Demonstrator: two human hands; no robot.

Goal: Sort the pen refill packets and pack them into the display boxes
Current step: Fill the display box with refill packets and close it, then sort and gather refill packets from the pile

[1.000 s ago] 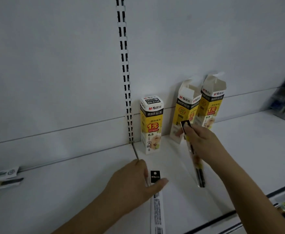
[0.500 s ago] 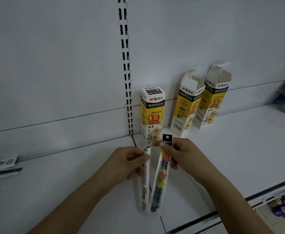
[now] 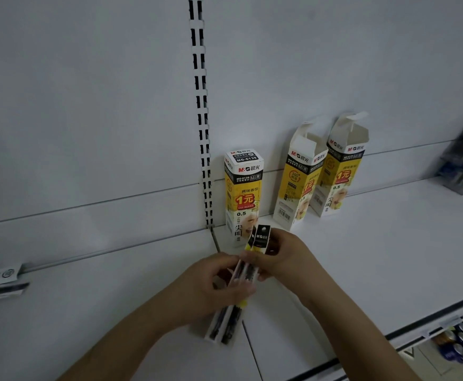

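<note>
Two refill packets (image 3: 248, 266) being held together over the shelf (image 3: 362, 257), near its front edge: left hand (image 3: 213, 287) curling fingers round their middle, right hand (image 3: 285, 257) pinching the tops. Three display boxes (image 3: 244, 193) standing along the back edge, two open-topped.
</note>
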